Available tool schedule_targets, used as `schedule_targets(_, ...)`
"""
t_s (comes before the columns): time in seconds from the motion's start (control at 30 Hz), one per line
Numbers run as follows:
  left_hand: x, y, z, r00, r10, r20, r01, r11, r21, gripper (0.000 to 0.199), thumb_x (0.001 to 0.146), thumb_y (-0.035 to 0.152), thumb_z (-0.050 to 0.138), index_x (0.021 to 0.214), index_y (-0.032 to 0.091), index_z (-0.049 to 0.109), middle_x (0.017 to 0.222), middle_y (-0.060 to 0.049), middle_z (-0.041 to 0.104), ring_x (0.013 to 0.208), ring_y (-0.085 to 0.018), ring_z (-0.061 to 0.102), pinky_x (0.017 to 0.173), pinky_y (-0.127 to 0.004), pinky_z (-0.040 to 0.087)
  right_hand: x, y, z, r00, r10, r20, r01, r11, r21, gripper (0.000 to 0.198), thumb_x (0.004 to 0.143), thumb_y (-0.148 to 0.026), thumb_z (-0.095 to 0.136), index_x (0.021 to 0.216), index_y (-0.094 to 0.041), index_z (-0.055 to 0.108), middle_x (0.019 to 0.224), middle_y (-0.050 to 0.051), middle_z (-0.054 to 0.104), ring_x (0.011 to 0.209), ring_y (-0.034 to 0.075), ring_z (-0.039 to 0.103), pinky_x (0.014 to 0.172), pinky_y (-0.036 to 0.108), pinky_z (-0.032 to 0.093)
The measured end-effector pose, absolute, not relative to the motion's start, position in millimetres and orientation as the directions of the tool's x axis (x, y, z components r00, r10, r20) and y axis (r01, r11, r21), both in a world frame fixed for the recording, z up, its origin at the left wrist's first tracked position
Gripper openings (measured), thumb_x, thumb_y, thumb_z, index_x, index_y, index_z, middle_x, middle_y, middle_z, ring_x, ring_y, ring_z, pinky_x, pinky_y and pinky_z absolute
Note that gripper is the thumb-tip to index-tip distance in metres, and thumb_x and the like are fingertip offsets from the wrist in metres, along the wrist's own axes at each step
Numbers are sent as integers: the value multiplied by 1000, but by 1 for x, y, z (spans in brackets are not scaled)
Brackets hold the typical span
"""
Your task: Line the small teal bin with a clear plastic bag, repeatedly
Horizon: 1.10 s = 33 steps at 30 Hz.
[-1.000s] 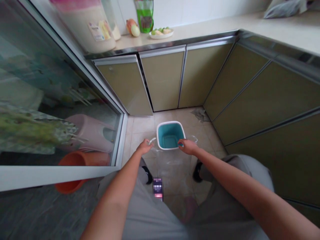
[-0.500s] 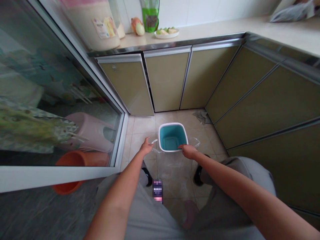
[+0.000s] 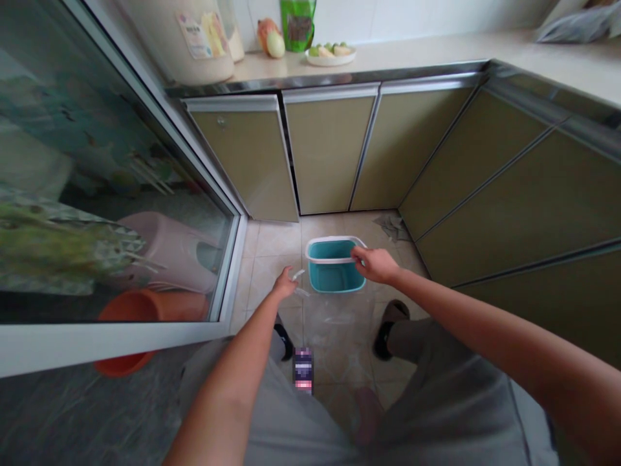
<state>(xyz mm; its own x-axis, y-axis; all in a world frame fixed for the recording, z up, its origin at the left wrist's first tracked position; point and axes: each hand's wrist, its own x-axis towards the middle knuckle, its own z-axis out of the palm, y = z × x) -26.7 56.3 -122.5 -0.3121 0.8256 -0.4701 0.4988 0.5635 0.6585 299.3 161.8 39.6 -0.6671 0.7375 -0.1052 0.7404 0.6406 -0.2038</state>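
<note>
A teal trash bin (image 3: 336, 279) stands on the tiled floor between my feet. My right hand (image 3: 378, 264) is closed on its white rim ring (image 3: 327, 261), at the right side. The ring's near edge sits raised above the bin's near edge, while its far edge stays close to the back of the bin. To the left of the bin, my left hand (image 3: 284, 283) pinches part of a clear plastic bag (image 3: 299, 274). Thin see-through film also lies on the floor in front of the bin; its outline is hard to make out.
Cabinets (image 3: 330, 149) close off the back and right side, one door slightly ajar. A grey cloth (image 3: 392, 226) lies in the corner. A glass sliding door (image 3: 194, 213) is on the left, with an orange bucket (image 3: 129, 317) beyond. A blurred-out object (image 3: 303, 370) lies near my left foot.
My right hand has moved up and away from me, lifting the white rim ring's near side off the bin. The left hand has stayed nearly in place with the plastic.
</note>
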Motion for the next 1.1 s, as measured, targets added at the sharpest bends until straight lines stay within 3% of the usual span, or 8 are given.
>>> schedule_targets(0.2,-26,58,-122,-323,825,-464,489,565,665,69,83,16,67,148,22,48,84,-2,68,64,-16,61,61,-28,47,279,213,66,-585,807,72,790,588,-171,24,96,-29,48,109,-22,67,110,9,72,83,22,64,68,28,36)
schedule_targets(0.4,-25,61,-117,-337,817,-468,470,576,669,70,82,16,69,149,21,48,90,-3,69,67,-15,62,63,-26,46,265,256,73,-544,820,176,800,571,-187,36,100,-31,42,127,-20,63,128,13,64,93,24,63,76,32,45)
schedule_targets(0.6,-23,63,-113,-349,802,-485,431,597,677,71,81,11,69,148,21,48,89,-2,68,61,-11,54,59,-23,42,264,278,61,-512,850,123,835,526,-163,63,96,-32,50,158,-29,38,167,13,26,113,31,60,86,42,52)
schedule_targets(0.77,-21,64,-112,-344,799,-493,386,599,702,73,78,9,74,146,21,50,83,0,68,56,-9,50,55,-21,37,264,291,52,-503,864,36,850,502,-159,86,88,-31,61,166,-33,23,174,8,-5,125,38,52,95,52,49)
schedule_targets(1.1,-18,65,-108,-354,787,-505,291,606,740,78,71,8,79,144,18,52,72,3,64,52,-10,50,54,-22,34,276,294,44,-554,826,101,807,563,-179,88,89,-33,62,166,-32,21,174,6,-9,131,40,47,102,58,44)
